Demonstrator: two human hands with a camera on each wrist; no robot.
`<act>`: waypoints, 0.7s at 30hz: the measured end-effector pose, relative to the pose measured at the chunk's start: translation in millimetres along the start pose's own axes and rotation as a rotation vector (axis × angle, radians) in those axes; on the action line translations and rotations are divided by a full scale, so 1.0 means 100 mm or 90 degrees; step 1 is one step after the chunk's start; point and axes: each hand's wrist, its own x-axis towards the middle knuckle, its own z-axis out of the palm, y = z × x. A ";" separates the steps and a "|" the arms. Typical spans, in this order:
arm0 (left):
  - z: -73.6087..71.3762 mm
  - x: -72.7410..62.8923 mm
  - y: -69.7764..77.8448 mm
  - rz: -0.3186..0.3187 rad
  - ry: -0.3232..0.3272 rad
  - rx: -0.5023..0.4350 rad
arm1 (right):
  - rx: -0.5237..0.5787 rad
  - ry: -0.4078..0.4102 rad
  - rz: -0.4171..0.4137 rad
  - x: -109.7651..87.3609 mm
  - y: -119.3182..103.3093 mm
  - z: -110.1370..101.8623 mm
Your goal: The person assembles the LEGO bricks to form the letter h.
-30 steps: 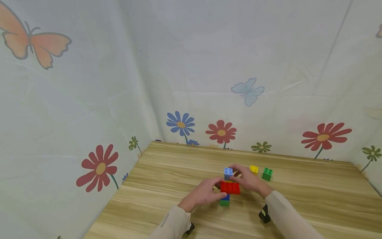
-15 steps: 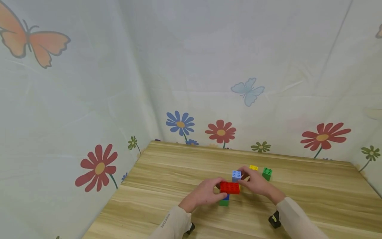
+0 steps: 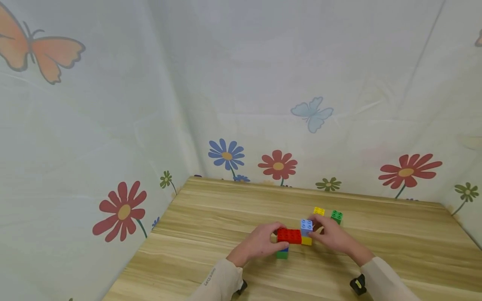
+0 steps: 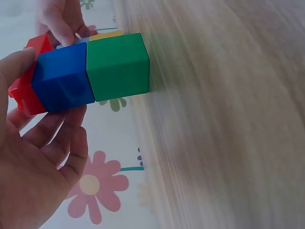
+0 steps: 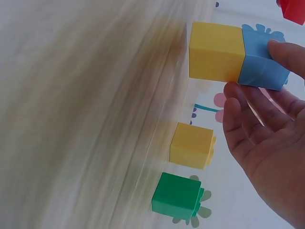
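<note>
My left hand (image 3: 260,242) grips a long red brick (image 3: 289,236), thumb on the near side and fingers on the far side. That red brick tops a stack with a dark blue brick (image 4: 64,76) under it and a green brick (image 4: 118,67) at the bottom. Between thumb and fingers, my right hand (image 3: 333,235) pinches a light blue brick (image 3: 306,227). It is joined on top of a yellow brick (image 5: 217,52). In the head view this pair stands at the red brick's right end.
Behind the right hand, a loose yellow brick (image 3: 319,211) and a loose green brick (image 3: 337,217) sit on the wooden table (image 3: 226,200). A patterned cloth wall (image 3: 256,83) rises along the table's back and left edges.
My right hand has moved right and slightly nearer with the light blue and yellow bricks, from behind the red brick to its right end. The left hand stays in place.
</note>
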 end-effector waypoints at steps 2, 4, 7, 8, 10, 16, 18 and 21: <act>0.00 0.00 0.00 0.002 -0.001 0.000 | -0.005 -0.005 0.006 -0.03 0.00 0.00; 0.00 0.00 0.01 0.005 -0.002 0.001 | -0.010 -0.009 0.011 -0.07 0.00 0.00; 0.00 0.00 0.03 0.008 -0.003 0.002 | -0.012 -0.018 0.013 -0.11 0.01 0.00; 0.00 0.00 0.03 0.009 -0.002 0.003 | -0.011 -0.021 0.012 -0.13 0.01 0.00; 0.01 0.00 0.05 0.009 -0.002 0.004 | -0.009 -0.028 0.011 -0.16 0.02 -0.01; 0.01 0.01 0.11 -0.001 0.001 0.007 | 0.018 -0.045 0.005 -0.23 0.00 -0.02; 0.01 0.02 0.13 -0.006 0.000 0.005 | 0.022 -0.049 0.000 -0.25 0.00 -0.03; 0.01 0.04 0.17 -0.011 -0.004 0.007 | 0.023 -0.054 -0.009 -0.27 0.00 -0.02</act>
